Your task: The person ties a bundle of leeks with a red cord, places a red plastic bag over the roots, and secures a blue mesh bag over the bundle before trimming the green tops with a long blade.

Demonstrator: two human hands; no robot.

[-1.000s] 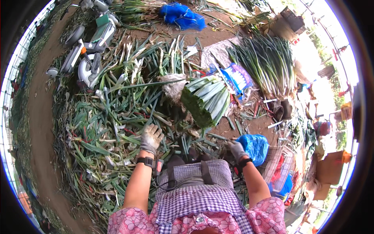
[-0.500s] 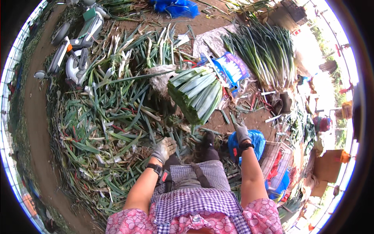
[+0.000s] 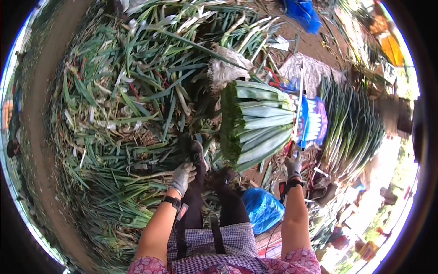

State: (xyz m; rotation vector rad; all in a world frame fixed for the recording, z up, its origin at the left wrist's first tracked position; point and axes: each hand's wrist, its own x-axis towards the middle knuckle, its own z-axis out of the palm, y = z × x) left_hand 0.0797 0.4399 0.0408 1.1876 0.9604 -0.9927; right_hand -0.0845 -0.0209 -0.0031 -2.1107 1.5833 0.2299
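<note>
My left hand (image 3: 183, 176), in a grey work glove, hovers over my dark trouser leg and grips nothing; its fingers are stretched out. My right hand (image 3: 293, 165), gloved alike, is raised just below the tied end of a thick bundle of leeks or big green onions (image 3: 262, 121). Its fingers look apart with nothing between them; whether they touch the bundle I cannot tell. The bundle's cut green leaf ends face left. At its right end sits a blue and purple printed plastic wrapper (image 3: 312, 121), with a narrow pale strip (image 3: 299, 105) across it.
Loose leaves and trimmings (image 3: 114, 123) cover the ground at left. A pale sack (image 3: 228, 68) lies above the bundle. Long green onions (image 3: 351, 132) are piled at right. A blue plastic bag (image 3: 262, 210) lies beside my legs, and blue netting (image 3: 303, 13) farther off.
My view has turned and shifted, so the bundle now appears farther right with its leaf ends facing left. My right hand is now closer to the bundle's tied end. My legs show more, apparently mid-step.
</note>
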